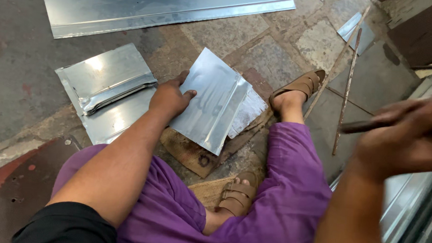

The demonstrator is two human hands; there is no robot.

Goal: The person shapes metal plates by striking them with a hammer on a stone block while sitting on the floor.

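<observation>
Sheet metal lies all over the stone floor point(26, 67), leaving little open room near the seated person. The bent metal sheet point(212, 99) rests tilted in the middle of the scene, its near edge on a scrap of brown cardboard point(194, 157) and its right edge overlapping a duller piece of sheet point(250, 111). The left hand point(170, 97) lies flat on the sheet's left edge, fingers spread and the thumb pressed over the face, pinning rather than gripping it. The right hand point(412, 136), blurred at the right, is curled tightly round a dark rod-like tool point(368, 125) raised well above the floor.

Just left of the held sheet sits a folded panel point(104, 88) with a raised seam, and a long ribbed strip point(158, 7) spans the far side. Two thin rusty rods point(347, 84) lie right of the sandalled foot point(299, 89); a second sandal point(236, 196) is tucked near the purple trousers point(280, 208). More stacked sheets point(413, 206) crowd the near right.

The metal is bright, smooth and reflective with sharp creases; the floor is worn, patchy stone.
</observation>
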